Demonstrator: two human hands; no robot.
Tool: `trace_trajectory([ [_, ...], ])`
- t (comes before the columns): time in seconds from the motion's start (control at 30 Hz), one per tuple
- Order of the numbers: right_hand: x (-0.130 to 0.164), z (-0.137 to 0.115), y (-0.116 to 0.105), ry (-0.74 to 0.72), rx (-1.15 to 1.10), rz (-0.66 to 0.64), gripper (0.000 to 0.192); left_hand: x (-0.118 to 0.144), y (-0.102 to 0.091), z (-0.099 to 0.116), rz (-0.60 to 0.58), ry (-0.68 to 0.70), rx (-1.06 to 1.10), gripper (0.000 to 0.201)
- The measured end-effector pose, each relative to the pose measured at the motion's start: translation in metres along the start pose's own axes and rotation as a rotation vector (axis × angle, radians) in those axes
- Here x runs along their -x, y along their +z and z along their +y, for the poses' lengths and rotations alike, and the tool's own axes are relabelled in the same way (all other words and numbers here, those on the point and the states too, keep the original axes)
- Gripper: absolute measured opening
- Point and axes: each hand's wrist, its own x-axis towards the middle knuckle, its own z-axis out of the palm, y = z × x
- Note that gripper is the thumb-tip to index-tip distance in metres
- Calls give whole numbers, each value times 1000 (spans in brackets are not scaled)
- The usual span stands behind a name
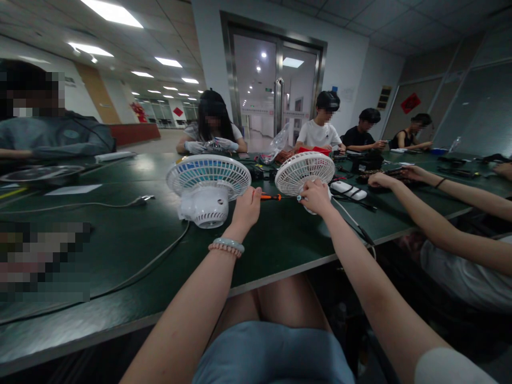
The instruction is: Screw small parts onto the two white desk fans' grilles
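Two small white fans stand on the dark green table (120, 250). The left fan (208, 184) lies tilted with its grille facing up and its motor housing toward me. The right fan (304, 170) faces me; my right hand (316, 196) grips its lower edge. My left hand (246, 208), with bead bracelets at the wrist, is closed on an orange-handled screwdriver (271, 197) whose shaft points right toward the right fan. The screwdriver's tip is hidden by my right hand.
A grey cable (160, 256) runs across the table from the left fan. A white power bank (349, 189) lies right of the fans. A neighbour's arms (440, 213) reach over the table at right. Several people sit across the table.
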Motion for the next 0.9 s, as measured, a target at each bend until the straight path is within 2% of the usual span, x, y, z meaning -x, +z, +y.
trace_trajectory([
  [0.23,0,1,0,3,4,-8,23,3,1,5,25,-44,190,29],
  [0.37,0,0,1,-3,5,-1,22,4,-1,9,35,-42,185,31],
  [0.67,0,0,3,-5,-6,8,22,7,-7,10,-43,-19,79,35],
  [0.9,0,0,4,-11,-11,18,22,7,-5,11,-46,-33,181,26],
])
